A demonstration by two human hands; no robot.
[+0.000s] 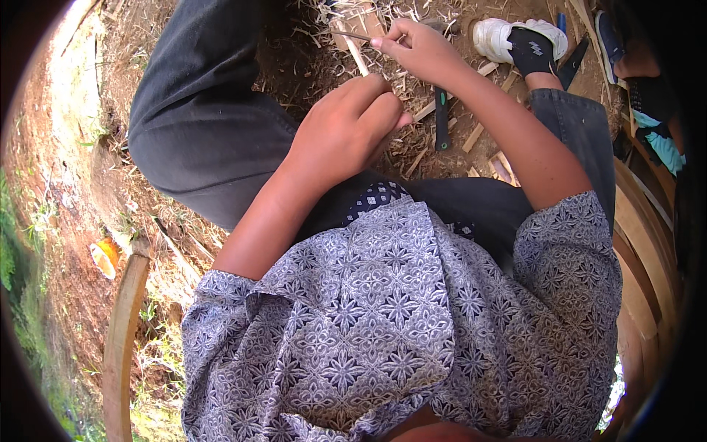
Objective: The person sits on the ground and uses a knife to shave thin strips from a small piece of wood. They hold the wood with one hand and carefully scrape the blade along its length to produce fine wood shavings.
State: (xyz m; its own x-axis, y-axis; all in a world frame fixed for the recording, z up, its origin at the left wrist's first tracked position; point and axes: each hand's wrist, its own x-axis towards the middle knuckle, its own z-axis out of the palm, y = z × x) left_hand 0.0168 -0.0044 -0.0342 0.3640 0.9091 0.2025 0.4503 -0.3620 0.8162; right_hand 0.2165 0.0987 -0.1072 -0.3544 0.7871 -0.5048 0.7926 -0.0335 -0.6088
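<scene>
My left hand, closed in a fist with its thumb to the right, grips a pale, slim wooden stick that points up and away from me. Beyond it, my right hand is closed around a knife, its handle hidden by the fingers. The thin dark knife blade reaches left and crosses the stick, apparently touching it. Pale curled shavings lie scattered beneath both hands. Between my right forearm and my left hand, a black tool with green on its handle rests on the ground.
My white shoe is at the upper right, beside a dark flat tool. Split wood strips lie near my right leg. Another person's foot shows farther right. Curved wooden slats stand at my right, a wooden beam at my left.
</scene>
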